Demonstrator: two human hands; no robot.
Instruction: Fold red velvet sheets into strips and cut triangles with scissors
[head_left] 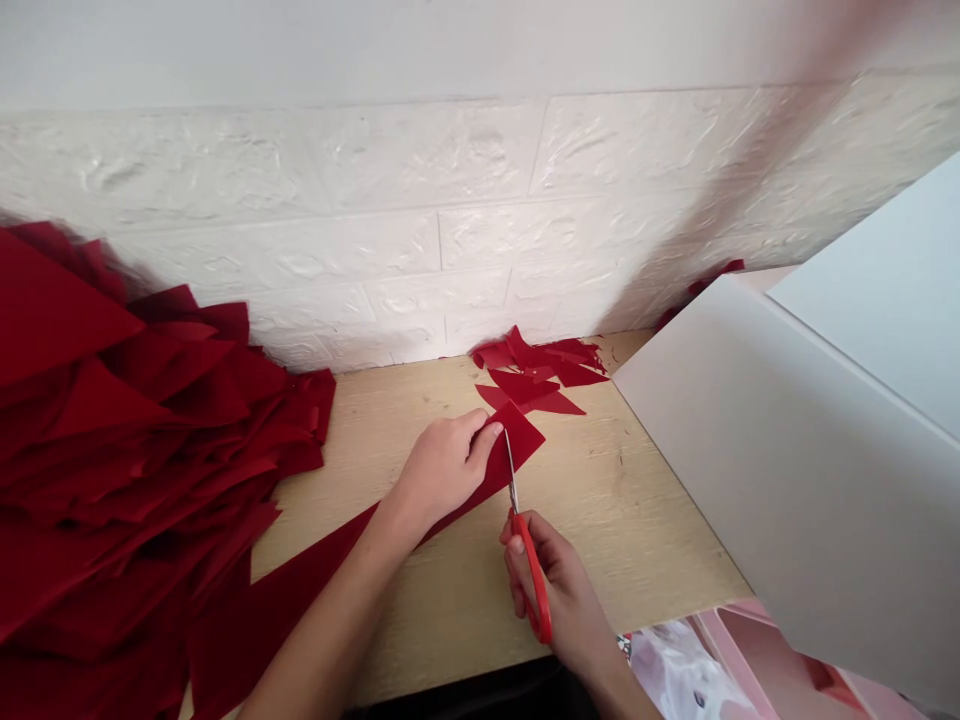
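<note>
Our left hand (442, 462) pinching the red strip (517, 440), our right hand (559, 590) gripping scissors (525, 545) cutting into the strip, cut triangles (540, 375) just beyond the strip, red heap (135, 440) left of it

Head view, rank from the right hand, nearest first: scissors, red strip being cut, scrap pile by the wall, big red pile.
1. scissors, held in the right hand.
2. red strip, just ahead, held by the left hand.
3. scrap pile, farther ahead at the wall.
4. big red pile, far left.
</note>
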